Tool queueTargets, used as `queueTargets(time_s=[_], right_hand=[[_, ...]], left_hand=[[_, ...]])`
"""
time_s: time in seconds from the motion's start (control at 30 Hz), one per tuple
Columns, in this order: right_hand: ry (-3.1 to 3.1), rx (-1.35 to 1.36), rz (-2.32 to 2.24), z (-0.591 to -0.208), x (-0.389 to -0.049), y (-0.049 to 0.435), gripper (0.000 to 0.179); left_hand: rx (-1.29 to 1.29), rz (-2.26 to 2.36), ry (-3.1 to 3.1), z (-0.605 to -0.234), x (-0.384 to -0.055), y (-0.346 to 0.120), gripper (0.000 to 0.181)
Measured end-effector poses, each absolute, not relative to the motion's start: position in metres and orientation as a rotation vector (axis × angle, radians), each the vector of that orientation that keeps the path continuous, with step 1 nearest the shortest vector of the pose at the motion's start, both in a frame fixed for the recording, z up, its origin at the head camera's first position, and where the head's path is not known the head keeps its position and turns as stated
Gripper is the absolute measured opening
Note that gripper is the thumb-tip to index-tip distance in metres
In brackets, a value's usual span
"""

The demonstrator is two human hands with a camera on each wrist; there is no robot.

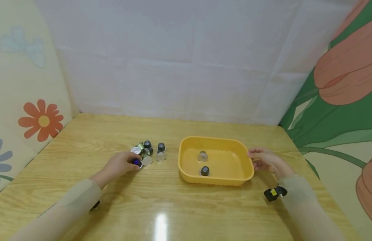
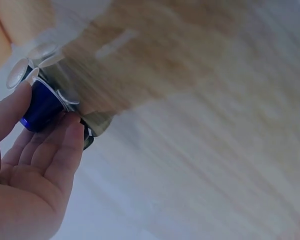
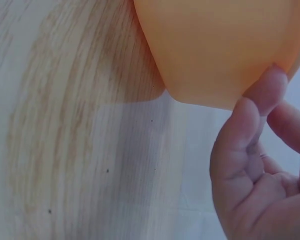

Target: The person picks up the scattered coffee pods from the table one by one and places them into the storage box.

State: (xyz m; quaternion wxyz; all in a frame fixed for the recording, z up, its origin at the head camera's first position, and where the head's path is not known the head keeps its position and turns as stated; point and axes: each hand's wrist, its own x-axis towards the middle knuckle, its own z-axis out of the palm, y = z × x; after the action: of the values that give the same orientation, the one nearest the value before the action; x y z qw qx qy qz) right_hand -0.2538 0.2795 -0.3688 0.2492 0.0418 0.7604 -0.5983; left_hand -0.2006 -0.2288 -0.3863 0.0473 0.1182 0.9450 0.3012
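My left hand (image 1: 121,164) pinches a dark blue coffee capsule (image 2: 42,106) between thumb and fingers, at the near edge of a cluster of capsules. Silver, green and dark capsules lie close around it, among them a pale-lidded one (image 1: 147,160) and a black one (image 1: 147,144). On the right, my right hand (image 1: 267,162) holds the right end of a yellow plastic basin (image 1: 216,181). Its fingertips (image 3: 271,87) press the outer wall near the rim. Inside the basin sit a dark capsule (image 1: 205,171) and a capsule with a pale lid (image 1: 202,156).
Between the cluster and the basin stand a dark capsule (image 1: 161,147) and a pale-lidded capsule (image 1: 161,156). A white cloth (image 1: 186,83) hangs behind the wooden table (image 1: 128,207). Flower-patterned panels (image 1: 42,120) flank both sides.
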Motion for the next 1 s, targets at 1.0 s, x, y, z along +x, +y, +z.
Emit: queueTargets(time_s=[1.0], right_hand=[[2.077,0.11,-1.62,-0.369,-0.253,0.28,0.026]], left_hand=[[0.225,1.178,2.763,-0.363,-0.18,-0.206,0.046]])
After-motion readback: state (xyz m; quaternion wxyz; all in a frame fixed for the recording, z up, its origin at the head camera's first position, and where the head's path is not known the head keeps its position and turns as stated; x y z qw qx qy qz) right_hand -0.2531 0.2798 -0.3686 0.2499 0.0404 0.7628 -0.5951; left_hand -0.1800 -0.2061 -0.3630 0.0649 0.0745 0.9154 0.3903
